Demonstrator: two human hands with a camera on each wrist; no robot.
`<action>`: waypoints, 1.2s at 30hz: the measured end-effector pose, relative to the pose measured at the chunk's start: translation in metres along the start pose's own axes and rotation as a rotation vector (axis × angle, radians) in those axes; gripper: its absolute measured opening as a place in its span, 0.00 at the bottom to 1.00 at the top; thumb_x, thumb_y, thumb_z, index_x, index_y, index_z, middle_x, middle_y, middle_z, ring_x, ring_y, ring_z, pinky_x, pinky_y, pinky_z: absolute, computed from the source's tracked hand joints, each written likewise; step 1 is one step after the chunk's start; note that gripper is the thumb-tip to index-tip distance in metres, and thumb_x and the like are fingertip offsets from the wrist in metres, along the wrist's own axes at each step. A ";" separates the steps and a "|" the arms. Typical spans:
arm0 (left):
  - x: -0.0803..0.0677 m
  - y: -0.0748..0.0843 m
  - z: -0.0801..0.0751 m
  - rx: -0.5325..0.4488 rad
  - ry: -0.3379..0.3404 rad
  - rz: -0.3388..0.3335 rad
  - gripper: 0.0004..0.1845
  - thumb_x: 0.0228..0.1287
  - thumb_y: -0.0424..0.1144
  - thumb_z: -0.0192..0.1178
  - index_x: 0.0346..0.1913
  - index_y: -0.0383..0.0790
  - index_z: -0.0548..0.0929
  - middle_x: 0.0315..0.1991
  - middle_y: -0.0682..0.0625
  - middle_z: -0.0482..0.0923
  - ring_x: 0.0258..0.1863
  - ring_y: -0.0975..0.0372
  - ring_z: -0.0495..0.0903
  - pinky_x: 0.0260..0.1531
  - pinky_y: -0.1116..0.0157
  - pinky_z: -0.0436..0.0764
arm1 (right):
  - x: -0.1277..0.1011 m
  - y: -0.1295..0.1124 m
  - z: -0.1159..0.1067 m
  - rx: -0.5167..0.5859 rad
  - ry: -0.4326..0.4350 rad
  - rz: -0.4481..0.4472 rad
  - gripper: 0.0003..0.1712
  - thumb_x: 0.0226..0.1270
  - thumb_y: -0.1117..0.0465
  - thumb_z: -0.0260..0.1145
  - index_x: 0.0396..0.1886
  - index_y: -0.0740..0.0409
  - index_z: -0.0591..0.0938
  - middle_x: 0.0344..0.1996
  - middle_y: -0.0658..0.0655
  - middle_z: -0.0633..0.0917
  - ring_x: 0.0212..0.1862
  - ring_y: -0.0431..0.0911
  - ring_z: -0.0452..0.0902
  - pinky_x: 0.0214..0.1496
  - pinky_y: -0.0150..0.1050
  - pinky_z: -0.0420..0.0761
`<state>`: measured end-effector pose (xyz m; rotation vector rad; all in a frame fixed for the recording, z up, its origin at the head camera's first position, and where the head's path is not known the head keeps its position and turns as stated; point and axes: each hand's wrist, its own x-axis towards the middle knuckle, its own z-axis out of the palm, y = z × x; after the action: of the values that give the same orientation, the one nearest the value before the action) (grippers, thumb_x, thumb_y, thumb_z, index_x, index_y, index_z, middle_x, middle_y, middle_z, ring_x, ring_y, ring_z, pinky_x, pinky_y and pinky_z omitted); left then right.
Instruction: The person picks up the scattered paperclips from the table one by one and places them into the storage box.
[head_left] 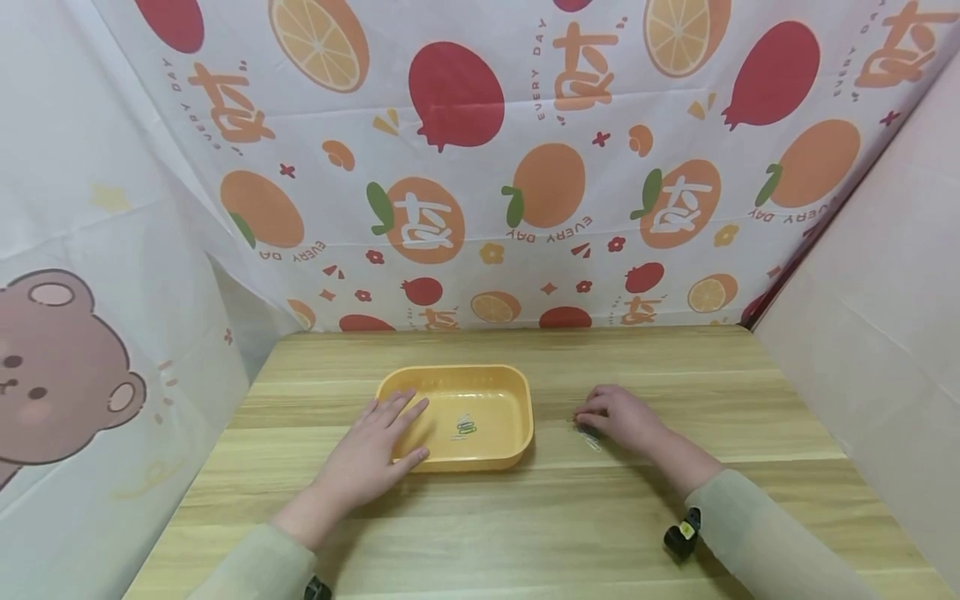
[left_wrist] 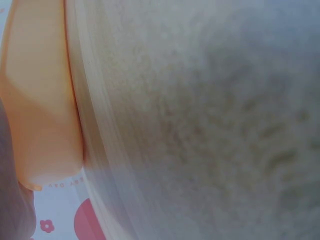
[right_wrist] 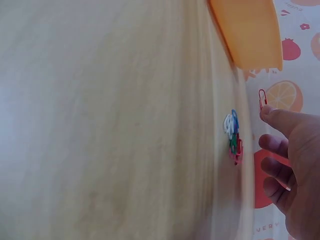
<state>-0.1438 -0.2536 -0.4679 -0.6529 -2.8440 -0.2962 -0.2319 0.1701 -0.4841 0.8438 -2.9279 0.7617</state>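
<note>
A shallow yellow plastic tray (head_left: 517, 408) sits near the middle of the light wooden worktop (head_left: 675, 358), with a few paper clips (head_left: 465, 428) inside. The left hand (head_left: 371, 458) rests flat and relaxed on the tray's left rim. The right hand (right_wrist: 295, 155) pinches one red paper clip (right_wrist: 262, 98) above a small heap of coloured clips (right_wrist: 233, 136) lying just right of the tray.

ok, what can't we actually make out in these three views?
- Clips in the tray: head view, too small to count or colour.
- Clip pile on the table: right wrist view, blurred and overlapping, so no count; in the head view the right hand covers most of it.
- Left hand: left wrist view shows only a blurred sliver at the frame edge.
- Red clip: the exact pinch is unclear.
</note>
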 end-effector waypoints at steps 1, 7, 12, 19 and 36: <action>0.000 0.000 0.000 0.000 -0.001 -0.001 0.40 0.67 0.63 0.57 0.77 0.52 0.61 0.77 0.46 0.57 0.75 0.49 0.55 0.73 0.43 0.53 | 0.001 -0.001 0.000 0.005 0.003 0.002 0.08 0.66 0.54 0.70 0.42 0.43 0.91 0.35 0.38 0.81 0.39 0.37 0.76 0.43 0.39 0.80; 0.000 0.000 0.000 -0.002 0.001 0.000 0.40 0.67 0.62 0.58 0.77 0.52 0.60 0.77 0.46 0.57 0.76 0.50 0.54 0.74 0.43 0.51 | 0.007 -0.004 -0.002 0.018 0.020 -0.005 0.08 0.67 0.53 0.69 0.42 0.44 0.91 0.35 0.40 0.81 0.38 0.37 0.75 0.41 0.37 0.80; -0.001 0.000 0.001 -0.004 0.006 0.003 0.40 0.67 0.62 0.58 0.77 0.52 0.61 0.76 0.45 0.57 0.75 0.49 0.55 0.73 0.43 0.53 | 0.012 -0.007 -0.004 0.050 0.030 0.003 0.07 0.68 0.53 0.68 0.42 0.43 0.91 0.34 0.40 0.81 0.35 0.37 0.74 0.36 0.34 0.79; -0.001 0.001 0.000 -0.008 0.007 0.000 0.40 0.67 0.63 0.58 0.77 0.52 0.61 0.76 0.45 0.57 0.75 0.48 0.55 0.73 0.43 0.53 | 0.021 -0.022 -0.010 0.095 0.024 0.056 0.09 0.68 0.48 0.67 0.42 0.39 0.90 0.36 0.39 0.81 0.37 0.37 0.76 0.39 0.36 0.80; -0.002 0.002 -0.001 -0.014 0.010 0.002 0.40 0.67 0.62 0.58 0.77 0.52 0.61 0.76 0.45 0.57 0.75 0.48 0.55 0.74 0.44 0.51 | 0.053 -0.076 -0.006 0.260 0.034 0.021 0.08 0.69 0.50 0.67 0.42 0.39 0.90 0.36 0.40 0.83 0.37 0.39 0.75 0.35 0.36 0.78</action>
<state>-0.1411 -0.2531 -0.4671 -0.6556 -2.8343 -0.3177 -0.2403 0.0907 -0.4373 0.8048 -2.8522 1.1647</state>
